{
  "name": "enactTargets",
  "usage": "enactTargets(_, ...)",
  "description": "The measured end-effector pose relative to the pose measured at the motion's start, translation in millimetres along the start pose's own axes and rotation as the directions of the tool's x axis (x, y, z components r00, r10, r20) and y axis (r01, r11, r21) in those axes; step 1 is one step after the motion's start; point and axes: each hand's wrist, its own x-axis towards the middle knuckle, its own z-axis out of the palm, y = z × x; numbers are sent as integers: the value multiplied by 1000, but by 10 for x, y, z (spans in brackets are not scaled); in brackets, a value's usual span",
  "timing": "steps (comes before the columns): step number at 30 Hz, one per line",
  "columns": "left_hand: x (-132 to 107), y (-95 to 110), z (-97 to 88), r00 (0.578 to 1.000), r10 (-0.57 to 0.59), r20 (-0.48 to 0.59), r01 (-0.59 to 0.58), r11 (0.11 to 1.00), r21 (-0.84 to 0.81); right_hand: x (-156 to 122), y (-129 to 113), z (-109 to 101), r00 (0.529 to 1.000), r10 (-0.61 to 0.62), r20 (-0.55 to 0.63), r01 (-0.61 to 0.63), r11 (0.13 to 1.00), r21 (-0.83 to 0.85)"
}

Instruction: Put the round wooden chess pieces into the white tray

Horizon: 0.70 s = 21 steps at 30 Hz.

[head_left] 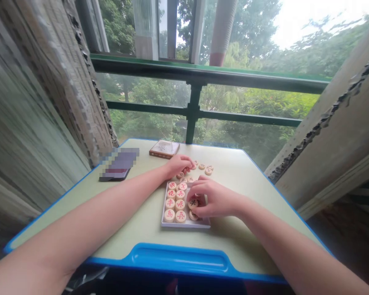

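A white tray (pixel 165 223) lies on the pale table (pixel 135 221) and holds rows of round wooden chess pieces (pixel 175 204) with red characters. My right hand (pixel 213 198) rests over the tray's right side, fingers curled and pinched on one chess piece (pixel 192 203). My left hand (pixel 177 164) reaches past the tray's far edge, fingers curled over loose pieces (pixel 203 167) lying on the table; what it grips is hidden.
A brown box lid (pixel 164 148) lies at the table's far edge. A dark flat object (pixel 119 167) sits at the far left. The table has a blue rim with a groove (pixel 180 257) at the near edge. A green window rail (pixel 203 76) stands behind.
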Motion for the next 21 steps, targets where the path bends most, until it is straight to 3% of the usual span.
enactTargets(5,-123,53,5,997,-29,-66,24,997,-68,-5,-25,-1,1000,-15,-8,15,1000,13)
enactTargets(10,-277,25,-186,995,-73,-61,62,984,-164,-14,64,37,981,69,-184,-62,997,43)
enactTargets(14,-319,-54,-333,992,23,-121,-23,1000,-3,-2,173,83,936,147,-320,-127,988,84)
enactTargets(21,-346,-155,-425,996,64,-58,-54,987,154,19,318,86,812,280,-512,-230,960,160)
